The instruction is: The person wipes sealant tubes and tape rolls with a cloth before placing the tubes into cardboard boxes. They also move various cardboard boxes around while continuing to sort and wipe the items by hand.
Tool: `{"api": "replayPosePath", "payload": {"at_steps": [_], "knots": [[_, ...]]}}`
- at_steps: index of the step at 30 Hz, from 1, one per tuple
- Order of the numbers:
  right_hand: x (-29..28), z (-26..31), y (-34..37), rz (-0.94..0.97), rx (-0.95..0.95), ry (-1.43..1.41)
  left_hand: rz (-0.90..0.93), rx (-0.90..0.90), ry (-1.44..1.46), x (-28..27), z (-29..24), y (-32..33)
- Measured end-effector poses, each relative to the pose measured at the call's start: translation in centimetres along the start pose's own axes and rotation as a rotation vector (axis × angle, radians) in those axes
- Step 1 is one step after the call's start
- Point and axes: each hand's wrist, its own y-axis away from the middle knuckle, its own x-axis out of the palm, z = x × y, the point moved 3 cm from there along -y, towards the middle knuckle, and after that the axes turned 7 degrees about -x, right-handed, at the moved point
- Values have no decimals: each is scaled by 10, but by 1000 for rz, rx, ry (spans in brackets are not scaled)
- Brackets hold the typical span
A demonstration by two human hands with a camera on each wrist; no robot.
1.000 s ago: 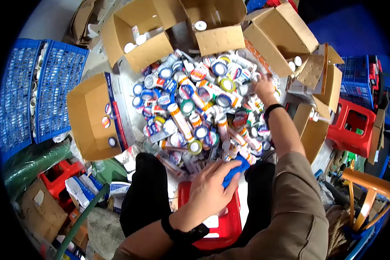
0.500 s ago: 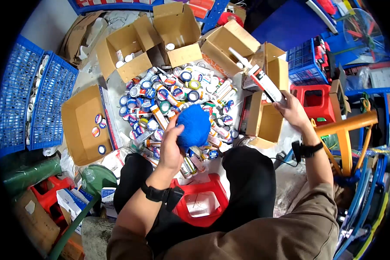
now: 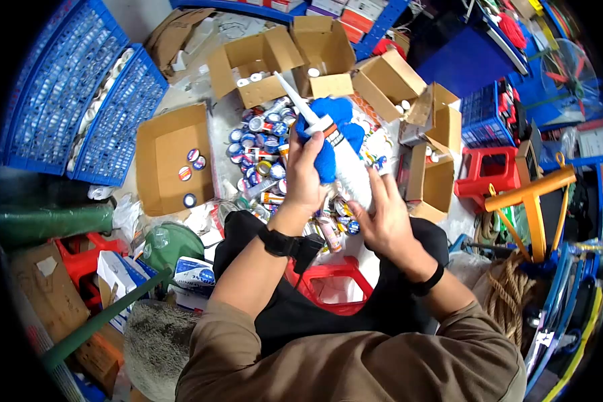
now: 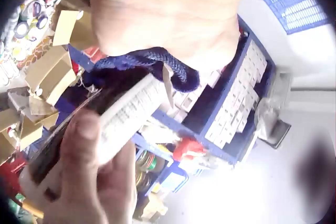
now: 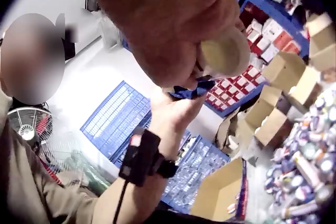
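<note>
White cartridge (image 3: pixel 352 171), blue cloth (image 3: pixel 338 110) held in left hand (image 3: pixel 304 177); right hand (image 3: pixel 390 222) grips cartridge's rear.

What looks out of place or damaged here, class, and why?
The heap of tubes and round items looks untidy: pieces lie jumbled at many angles, while the open cardboard boxes beside and beyond it show only a few inside. The held white tube shows no plain damage.
</note>
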Motion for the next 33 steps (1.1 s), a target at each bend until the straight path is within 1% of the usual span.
{"api": "replayPosePath", "payload": {"at_steps": [1, 2, 3, 4, 5, 6, 7, 8, 9, 10, 11, 12, 13, 14, 15, 16, 17, 19, 20, 21, 22, 23, 24, 25, 26, 27, 29, 30, 31, 33], "knots": [[8, 0, 1, 5, -33, -36, -61, -25, -59, -12, -8, -5], [17, -5, 5, 5, -128, -78, -22, -94, -30, -22, -10, -9], [35, -20, 9, 140, 79, -482, 14, -169, -2, -27, -11, -10], [49, -30, 15, 201, 261, -1010, -25, -280, 47, -38, -1, -12], [61, -39, 22, 253, 449, -1536, 58, -370, 83, -39, 9, -11], [69, -49, 24, 335, 494, -1884, 77, -429, 46, -36, 16, -5], [82, -55, 23, 411, 490, -2212, 103, -491, 7, -31, 22, 1], [89, -66, 27, 444, 502, -2333, 143, -504, 30, -27, 31, 2], [93, -76, 29, 488, 513, -2453, -9, -348, -54, -12, 38, 4], [88, -83, 21, 493, 531, -2287, -45, -289, -84, -17, 43, -2], [82, -92, 16, 422, 678, -2004, -83, -234, -112, -24, 47, -11], [86, -106, 15, 255, 603, -1736, -136, -208, -123, -37, 50, -22], [89, -120, 15, 111, 519, -1461, -231, -152, -162, -45, 50, -33], [88, -132, 18, 111, 410, -1218, -294, -161, -142, -55, 49, -43], [89, -132, 15, 161, 410, -1099, -355, -168, -126, -62, 48, -52], [98, -137, 16, 146, 410, -1070, -307, -167, -55, -63, 52, -59], [108, -141, 19, 131, 411, -1041, -325, -125, -125, -66, 56, -62], [120, -137, 20, 81, 545, -1198, -331, -179, -179, -63, 77, -59], [123, -130, 20, 44, 669, -1388, -217, -365, -195, -60, 87, -51], [123, -128, 17, 0, 785, -1574, -234, -267, -288, -52, 101, -47], [133, -137, 19, 52, 824, -1803, -177, -238, -330, -41, 107, -45], [138, -146, 22, 79, 779, -1875, -122, -214, -371, -33, 110, -43], [125, -141, 16, -60, 728, -1589, -94, -267, -364, -28, 109, -43], [111, -134, 7, -180, 664, -1300, -95, -275, -363, -31, 113, -44], [128, -154, 21, -161, 544, -897, -88, -240, -420, -35, 116, -45], [113, -148, 12, -392, 114, -368, -86, -206, -478, -36, 116, -45], [108, -149, 12, -322, 129, -308, -101, -227, -454, -42, 117, -50], [100, -148, 7, -195, 159, -271, -176, -234, -387, -40, 113, -54], [98, -149, 6, -76, 223, -381, -254, -240, -317, -40, 111, -56], [100, -158, 12, -80, 240, -678, -266, -289, -338, -45, 107, -61]]}}
